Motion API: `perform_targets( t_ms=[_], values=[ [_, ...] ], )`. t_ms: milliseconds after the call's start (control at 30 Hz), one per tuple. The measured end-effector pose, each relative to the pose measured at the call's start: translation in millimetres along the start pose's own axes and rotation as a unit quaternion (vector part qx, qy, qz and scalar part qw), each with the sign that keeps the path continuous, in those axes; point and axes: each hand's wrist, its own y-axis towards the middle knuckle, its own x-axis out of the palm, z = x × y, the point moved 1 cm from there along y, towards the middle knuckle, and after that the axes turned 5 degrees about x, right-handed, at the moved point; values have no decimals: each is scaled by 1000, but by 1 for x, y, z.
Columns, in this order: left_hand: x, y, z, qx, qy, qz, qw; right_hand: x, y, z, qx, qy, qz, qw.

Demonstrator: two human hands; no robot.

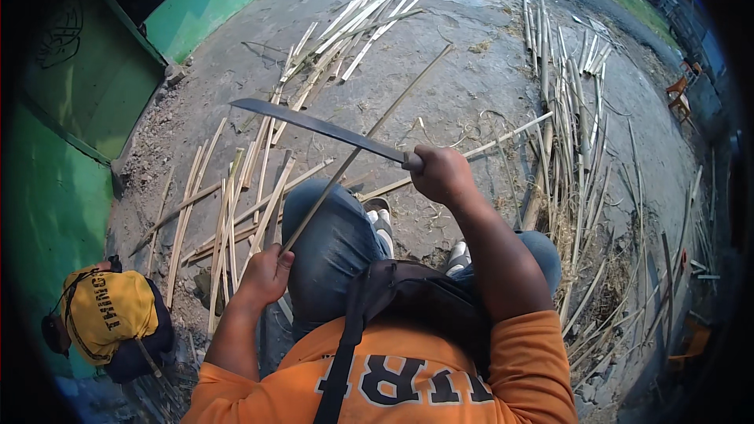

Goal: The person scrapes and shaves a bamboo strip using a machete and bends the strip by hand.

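Note:
My left hand (265, 273) grips the near end of a long thin bamboo strip (397, 102) that runs up and to the right over my left knee. My right hand (441, 174) is closed on the handle of a long dark machete (318, 126). The blade points left and crosses the strip at about mid-length, its edge resting against it. I am sitting, jeans-covered knees (334, 239) spread, shoes on the ground between them.
Split bamboo strips lie in piles on the concrete ground at left (228, 204), at top centre (353, 27) and at right (569, 126). A green wall (94, 86) runs along the left. A yellow bag (106, 310) sits at lower left. An orange chair (677, 90) stands far right.

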Motion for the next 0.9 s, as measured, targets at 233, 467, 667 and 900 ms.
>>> perform_targets(
  t_ms=[233,467,667,900],
  values=[
    [-12,4,18,1,41,-9,999,-16,9,36,84,-24,-4,996],
    [-1,1,12,12,49,28,998,-21,-2,-5,-58,-2,-217,974],
    [1,5,7,0,53,16,998,-14,2,12,-31,-69,-151,986],
    [8,0,8,-16,20,24,999,-16,-8,-9,-125,-114,-88,982]
  ],
)
